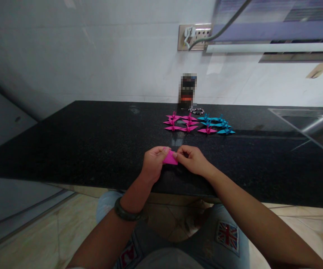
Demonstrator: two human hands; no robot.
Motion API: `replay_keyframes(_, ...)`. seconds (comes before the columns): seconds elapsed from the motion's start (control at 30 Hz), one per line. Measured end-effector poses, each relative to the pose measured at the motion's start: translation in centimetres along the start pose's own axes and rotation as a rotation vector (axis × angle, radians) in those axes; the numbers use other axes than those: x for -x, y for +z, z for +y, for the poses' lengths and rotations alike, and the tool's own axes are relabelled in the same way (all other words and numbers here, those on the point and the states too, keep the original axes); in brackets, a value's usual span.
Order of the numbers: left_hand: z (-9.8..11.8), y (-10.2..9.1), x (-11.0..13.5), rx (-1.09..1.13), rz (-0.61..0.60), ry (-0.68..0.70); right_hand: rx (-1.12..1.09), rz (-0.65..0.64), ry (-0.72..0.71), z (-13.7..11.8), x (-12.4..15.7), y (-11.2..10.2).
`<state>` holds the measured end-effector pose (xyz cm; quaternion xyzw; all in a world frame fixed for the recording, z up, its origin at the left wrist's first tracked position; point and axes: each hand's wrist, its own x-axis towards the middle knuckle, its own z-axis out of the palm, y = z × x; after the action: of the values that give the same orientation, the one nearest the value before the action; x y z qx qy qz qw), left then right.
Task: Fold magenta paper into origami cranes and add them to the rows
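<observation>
A small folded piece of pink origami paper (170, 158) is held between my two hands above the front part of the black counter. My left hand (153, 160) pinches its left side, thumb on top. On the paper's right edge, the thumb and fingertips of my right hand (193, 160) are closed. Farther back stand several folded pink paper cranes (188, 128) in short rows. Several blue paper cranes (225, 131) stand to their right, with one pink crane (207, 130) in front among them.
Behind the cranes lies a beaded bracelet (197, 111) beside a blurred-out upright object (187, 91) at the wall. A metal sink (313, 121) is set into the black counter (94, 142) at right. A cable (223, 31) hangs before the wall socket (193, 36).
</observation>
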<state>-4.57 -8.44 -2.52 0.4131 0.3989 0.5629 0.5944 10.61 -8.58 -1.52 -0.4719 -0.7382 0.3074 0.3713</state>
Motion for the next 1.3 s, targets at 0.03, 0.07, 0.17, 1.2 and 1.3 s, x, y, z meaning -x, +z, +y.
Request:
replay_keyframes(0.03, -0.1, 0.0, 0.0, 0.004, -0.003, 0.000, -0.004, 0.000, 0.007, 0.0, 0.0, 0.0)
replay_keyframes(0.07, -0.1, 0.0, 0.1, 0.010, -0.003, -0.002, -0.009, -0.002, 0.013, 0.0, 0.0, 0.0)
replay_keyframes(0.17, -0.1, 0.0, 0.1, 0.032, 0.002, -0.008, -0.020, 0.000, 0.022, -0.2, -0.1, 0.0)
replay_keyframes(1.2, 0.9, 0.1, 0.2, 0.108, -0.008, -0.114, 0.455, 0.126, -0.490, -0.9, 0.2, -0.7)
replay_keyframes(1.3, 0.9, 0.1, 0.3, 0.103, -0.035, -0.114, 0.432, 0.165, -0.481, -0.8, 0.2, -0.6)
